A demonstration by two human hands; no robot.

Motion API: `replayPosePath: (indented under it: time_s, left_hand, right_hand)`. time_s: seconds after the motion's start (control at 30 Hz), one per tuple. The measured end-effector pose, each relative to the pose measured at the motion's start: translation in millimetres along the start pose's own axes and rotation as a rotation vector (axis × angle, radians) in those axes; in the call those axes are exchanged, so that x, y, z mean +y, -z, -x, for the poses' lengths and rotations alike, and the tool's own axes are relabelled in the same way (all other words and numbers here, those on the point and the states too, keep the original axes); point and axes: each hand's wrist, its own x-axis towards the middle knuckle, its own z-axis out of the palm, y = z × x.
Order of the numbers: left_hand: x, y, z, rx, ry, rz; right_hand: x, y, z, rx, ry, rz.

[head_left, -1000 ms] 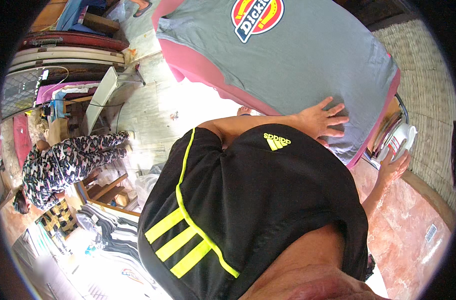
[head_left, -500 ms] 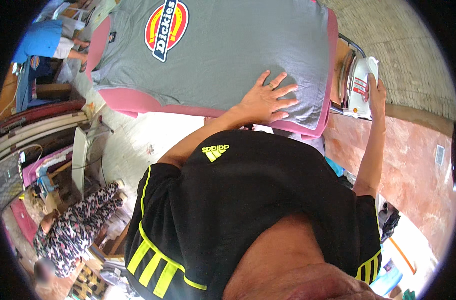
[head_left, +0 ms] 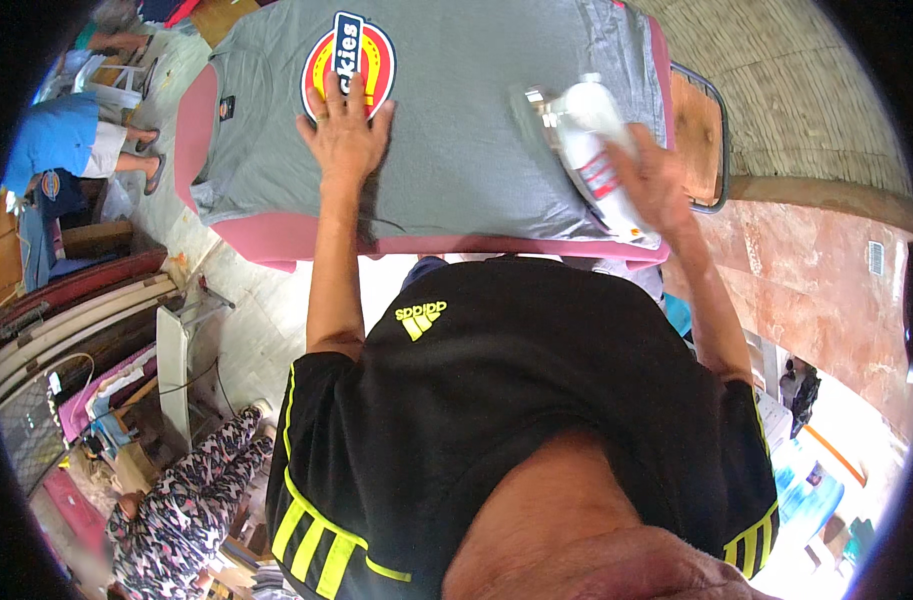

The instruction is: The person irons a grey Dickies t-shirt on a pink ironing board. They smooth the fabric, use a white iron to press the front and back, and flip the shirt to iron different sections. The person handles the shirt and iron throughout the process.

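A grey T-shirt (head_left: 456,120) with a red, yellow and dark blue logo (head_left: 378,62) lies spread over a pink-covered ironing board (head_left: 266,238). My left hand (head_left: 344,135) rests flat on the shirt, fingers spread across the lower part of the logo. Over the shirt's right side, my right hand (head_left: 658,180) is wrapped round a white steam iron (head_left: 598,150) with red markings. Iron and hand are slightly blurred. Whether the soleplate touches the fabric I cannot tell.
A wooden iron rest (head_left: 696,130) in a black metal frame extends from the board's right end. Boards (head_left: 76,315) lean in a stack at the left. One person in blue (head_left: 56,140) stands at the far left, another in patterned clothes (head_left: 181,510) at the lower left.
My right hand has brought the iron left from the end rest to over the shirt. My left hand has shifted left from the shirt's right part onto the logo.
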Motion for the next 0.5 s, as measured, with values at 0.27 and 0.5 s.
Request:
replayPosePath:
  time_s: [0.27,0.5]
  left_hand:
    - [-14.6,0.8,4.9,0.007,0.008,0.085]
    - [-10.5,0.2,-2.2,0.045,-0.013,0.071]
  right_hand:
    - [-50.9,-67.6,-132.4,-0.048,0.247,0.167]
    - [-77.7,-38.3,-244.6,-0.071,0.017,-0.054]
